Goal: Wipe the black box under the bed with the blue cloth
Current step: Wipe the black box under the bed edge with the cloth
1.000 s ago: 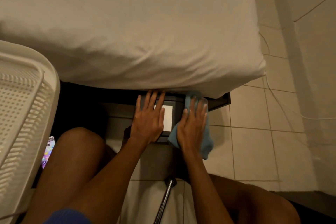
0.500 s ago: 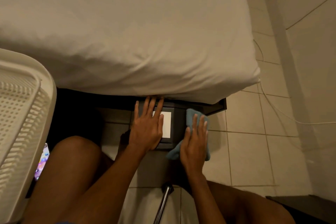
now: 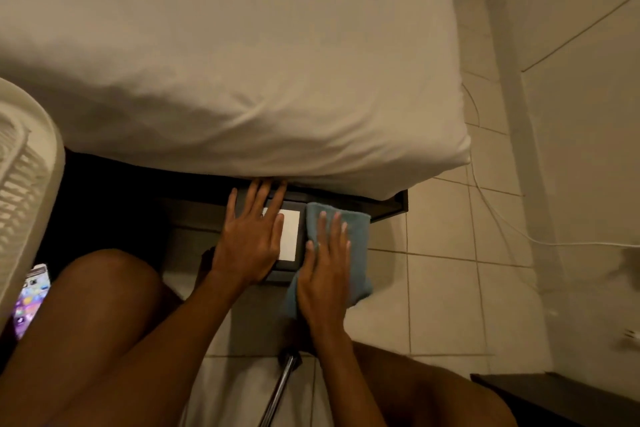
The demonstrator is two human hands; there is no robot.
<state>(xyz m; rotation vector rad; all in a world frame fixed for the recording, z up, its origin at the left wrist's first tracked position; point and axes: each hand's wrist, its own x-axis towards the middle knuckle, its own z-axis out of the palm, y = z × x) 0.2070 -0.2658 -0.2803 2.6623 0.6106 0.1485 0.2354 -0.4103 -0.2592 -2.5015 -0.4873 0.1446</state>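
Note:
The black box [image 3: 291, 265] with a white label sits on the floor, half under the edge of the bed [image 3: 225, 55]. My left hand [image 3: 249, 236] lies flat on the box's left part, fingers spread, fingertips reaching under the mattress. The blue cloth [image 3: 358, 229] is draped over the box's right side and hangs down to the floor. My right hand [image 3: 325, 267] presses flat on the cloth with fingers extended.
A white slatted basket [image 3: 24, 184] stands at the left, with a lit phone [image 3: 29, 298] beside my left knee. A metal rod [image 3: 278, 392] lies between my legs. A white cable [image 3: 491, 201] runs over the floor tiles at the right, near the wall.
My right hand and the cloth slid toward me down the box's right side, then back up onto it. My left hand stayed on the box. The camera tilted a little.

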